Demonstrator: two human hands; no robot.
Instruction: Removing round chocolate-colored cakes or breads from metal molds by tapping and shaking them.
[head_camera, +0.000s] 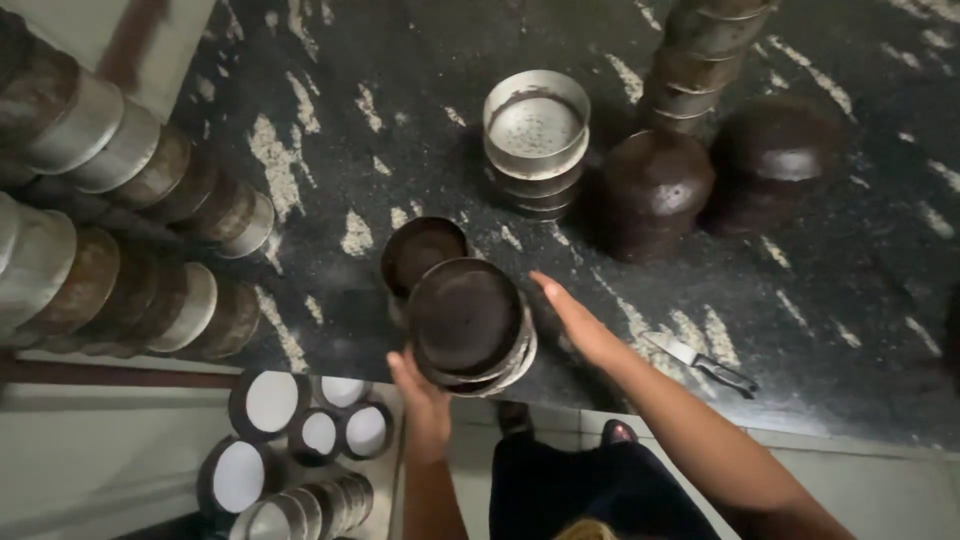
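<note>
A stack of round metal cake tins (470, 325) stands at the near edge of the dark speckled counter (830, 300), the top one filled with dark cake. My left hand (420, 395) grips the stack's lower left side. My right hand (575, 320) rests flat against its right side, fingers stretched out. A second dark round tin (420, 248) sits just behind the stack, touching it.
An empty stack of silver tins (536, 140) stands mid-counter. Two unmoulded dark cakes (655, 190) (772, 160) and a tall tin column (700, 60) lie to the right. A knife (700, 360) rests near the edge. Rows of tins (130, 230) lie left; more tins (300, 440) sit below.
</note>
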